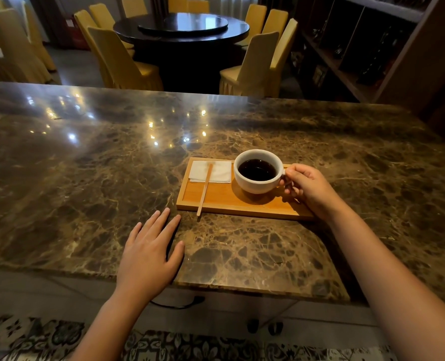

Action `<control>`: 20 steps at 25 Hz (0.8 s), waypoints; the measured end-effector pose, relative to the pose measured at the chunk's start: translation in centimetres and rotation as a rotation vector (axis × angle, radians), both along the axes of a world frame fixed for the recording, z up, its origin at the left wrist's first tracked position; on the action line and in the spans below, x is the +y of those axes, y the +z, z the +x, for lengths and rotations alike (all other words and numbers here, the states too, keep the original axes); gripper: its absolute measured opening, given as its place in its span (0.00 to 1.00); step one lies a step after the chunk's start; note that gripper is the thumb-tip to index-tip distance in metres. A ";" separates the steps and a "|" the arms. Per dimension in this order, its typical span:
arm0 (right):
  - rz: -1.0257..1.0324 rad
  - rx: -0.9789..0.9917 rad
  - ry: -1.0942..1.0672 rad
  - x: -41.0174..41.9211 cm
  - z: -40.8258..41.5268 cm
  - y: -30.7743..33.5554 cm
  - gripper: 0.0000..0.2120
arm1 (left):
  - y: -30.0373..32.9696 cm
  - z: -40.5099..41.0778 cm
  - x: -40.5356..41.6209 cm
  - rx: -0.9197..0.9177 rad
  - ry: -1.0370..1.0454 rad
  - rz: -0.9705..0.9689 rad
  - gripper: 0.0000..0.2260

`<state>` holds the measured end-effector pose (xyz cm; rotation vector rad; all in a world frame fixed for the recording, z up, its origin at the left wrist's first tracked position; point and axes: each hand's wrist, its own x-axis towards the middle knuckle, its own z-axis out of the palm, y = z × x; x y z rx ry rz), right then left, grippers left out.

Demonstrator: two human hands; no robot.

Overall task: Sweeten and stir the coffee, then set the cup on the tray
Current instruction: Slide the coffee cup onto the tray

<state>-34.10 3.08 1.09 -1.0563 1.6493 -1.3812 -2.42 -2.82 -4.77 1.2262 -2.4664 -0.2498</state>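
Note:
A white cup (252, 184) of black coffee stands on the right half of a wooden tray (224, 199) on the marble counter. My right hand (308, 190) pinches the cup's handle from the right. A folded white napkin (220, 171) lies at the tray's far left. A wooden stir stick (204, 190) rests across the napkin, its near end poking over the tray's front rim. My left hand (149, 252) lies flat on the counter with fingers spread, just left of the tray's near corner, holding nothing.
The brown marble counter (86, 165) stretches wide to the left and beyond the tray. Behind it stand a dark round dining table (182, 29) with yellow-covered chairs (117, 58). Dark wooden shelving (372, 48) fills the back right.

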 end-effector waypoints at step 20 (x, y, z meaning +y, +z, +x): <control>0.147 0.265 -0.257 1.0 0.5 0.9 0.08 | 0.4 -0.2 0.3 -0.007 -0.012 0.018 0.27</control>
